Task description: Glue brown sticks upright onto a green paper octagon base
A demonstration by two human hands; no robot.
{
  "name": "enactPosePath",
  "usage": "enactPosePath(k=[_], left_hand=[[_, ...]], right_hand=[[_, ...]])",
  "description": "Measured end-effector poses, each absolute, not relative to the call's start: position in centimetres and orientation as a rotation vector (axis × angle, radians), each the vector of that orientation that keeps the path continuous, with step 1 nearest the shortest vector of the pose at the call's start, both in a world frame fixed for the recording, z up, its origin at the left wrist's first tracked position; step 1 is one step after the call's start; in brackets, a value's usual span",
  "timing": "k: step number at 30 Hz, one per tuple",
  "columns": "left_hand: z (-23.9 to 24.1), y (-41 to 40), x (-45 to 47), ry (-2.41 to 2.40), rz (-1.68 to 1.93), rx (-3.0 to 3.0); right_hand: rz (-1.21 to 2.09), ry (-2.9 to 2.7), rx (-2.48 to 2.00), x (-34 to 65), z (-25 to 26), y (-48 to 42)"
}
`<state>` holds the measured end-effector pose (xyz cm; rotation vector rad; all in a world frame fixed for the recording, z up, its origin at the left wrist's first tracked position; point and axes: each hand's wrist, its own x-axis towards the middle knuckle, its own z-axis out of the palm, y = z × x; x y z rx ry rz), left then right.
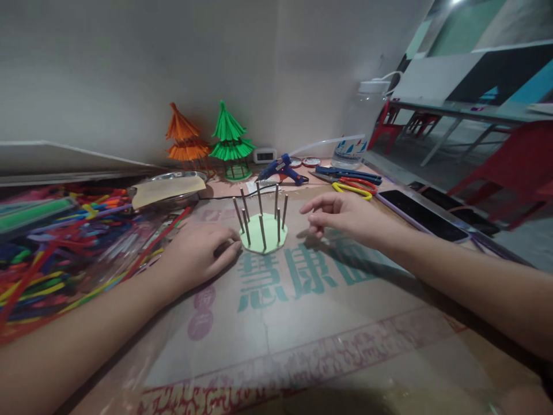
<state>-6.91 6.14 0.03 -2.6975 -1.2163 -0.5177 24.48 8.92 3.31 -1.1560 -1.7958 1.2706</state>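
A light green base point(262, 241) with scalloped edges lies on the printed plastic sheet point(276, 323). Several thin brown sticks point(260, 199) stand upright around its rim. At the base's left edge is my left hand point(201, 249), its thumb and curled fingertips closed against that edge. To the right of the base, apart from it, my right hand point(332, 214) hovers with loosely bent fingers spread and nothing visible in them. A blue glue gun point(284, 168) lies behind the base.
Orange point(185, 135) and green point(232, 141) pipe-cleaner towers stand by the wall. Colourful pipe cleaners point(52, 265) are heaped left, near a metal dish point(173, 196). Pliers point(345, 174), yellow-and-red-handled scissors point(354, 189), a phone point(421, 214) and a clear jug point(363, 124) are on the right.
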Motion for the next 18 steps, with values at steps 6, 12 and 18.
enactPosePath(k=[6,12,18], left_hand=[[-0.1,5.2,-5.4,-1.395,-0.823,-2.763],[-0.4,5.5,-4.7,-1.525,-0.885,-2.837],[-0.4,5.8,-4.7,-1.471,-0.958,-2.923]], right_hand=[[0.966,-1.960,-1.246,23.9,2.3,9.2],[1.180,-1.785,-1.250,22.6,1.2,9.1],[1.008,-1.962,-1.106,22.2,1.2,8.5]])
